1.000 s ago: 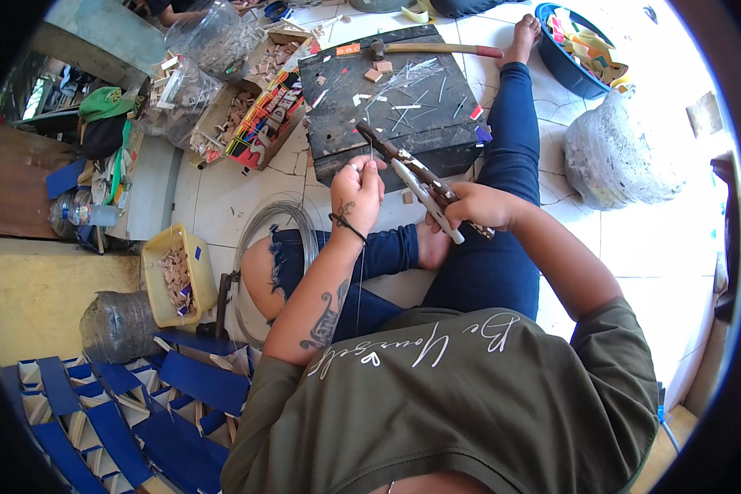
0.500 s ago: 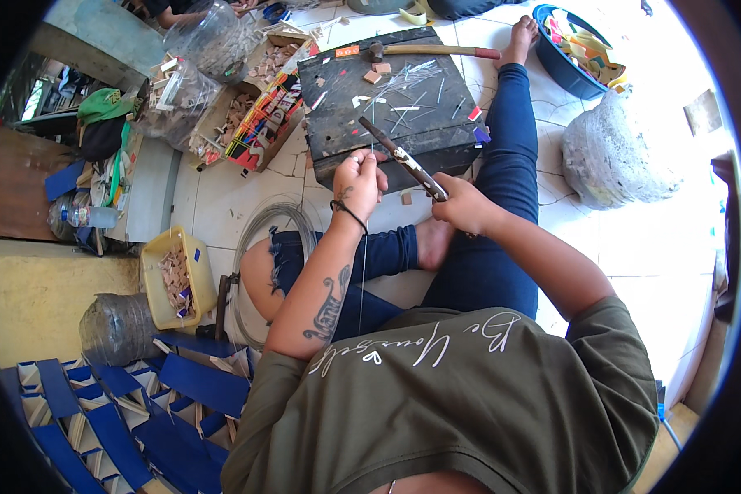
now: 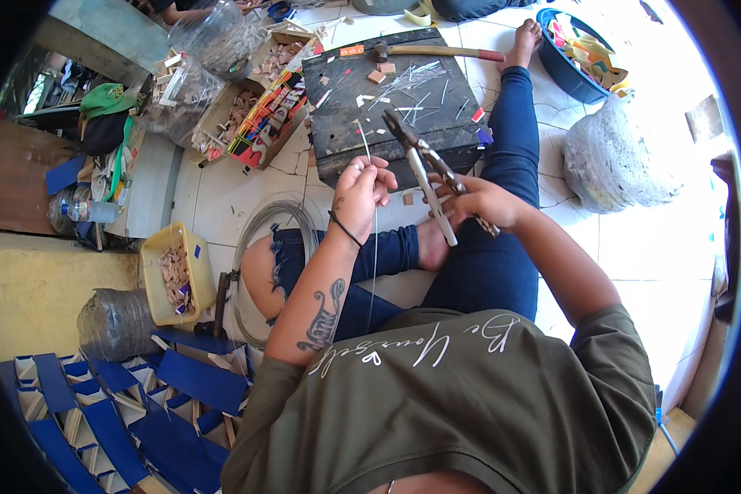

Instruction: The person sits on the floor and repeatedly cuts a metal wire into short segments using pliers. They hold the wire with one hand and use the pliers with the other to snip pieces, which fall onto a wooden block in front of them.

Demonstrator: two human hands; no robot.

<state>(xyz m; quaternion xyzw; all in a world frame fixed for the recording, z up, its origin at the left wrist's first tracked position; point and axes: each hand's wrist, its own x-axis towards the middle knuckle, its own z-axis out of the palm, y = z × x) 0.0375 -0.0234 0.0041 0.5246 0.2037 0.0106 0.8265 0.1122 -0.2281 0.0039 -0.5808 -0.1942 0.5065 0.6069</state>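
Shiny metal wire (image 3: 365, 137), dull metal pliers (image 3: 420, 173), scuffed matt block (image 3: 331, 136), wooden hammer handle (image 3: 440, 51).

Workshop, hammer (image 3: 446, 52) on black block (image 3: 337, 82), pliers (image 3: 421, 175), wire coil (image 3: 308, 239), box (image 3: 270, 123) of wooden pieces (image 3: 240, 109)

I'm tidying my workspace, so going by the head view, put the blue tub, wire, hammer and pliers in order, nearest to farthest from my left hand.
From your left hand:
1. Wire: held in it.
2. Pliers: just to its right, in your right hand.
3. Hammer: farther off, on the black box.
4. Blue tub: upper right.
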